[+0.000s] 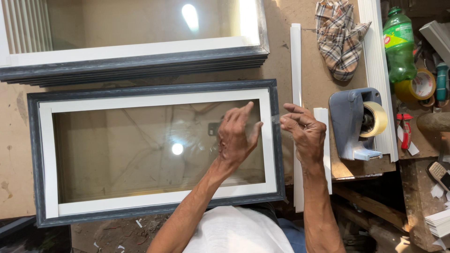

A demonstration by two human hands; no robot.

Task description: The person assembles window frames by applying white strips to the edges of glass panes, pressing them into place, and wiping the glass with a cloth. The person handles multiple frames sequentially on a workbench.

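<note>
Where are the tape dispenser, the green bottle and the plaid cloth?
tape dispenser (pixel 350 122), head view, on its grey body.
green bottle (pixel 399 49), head view, mid-body.
plaid cloth (pixel 338 37), head view, centre of the folds.

Tape dispenser (pixel 356 124) just right of hands

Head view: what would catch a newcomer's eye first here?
The large dark picture frame with its white inner border and glass fills the middle of the workbench, under both hands. The left hand rests fingers spread on the glass near the frame's right side, while the right hand hovers just past that edge, apparently stretching clear tape between them. At the right stands a grey tape dispenser; a stack of similar frames lies above.
</note>
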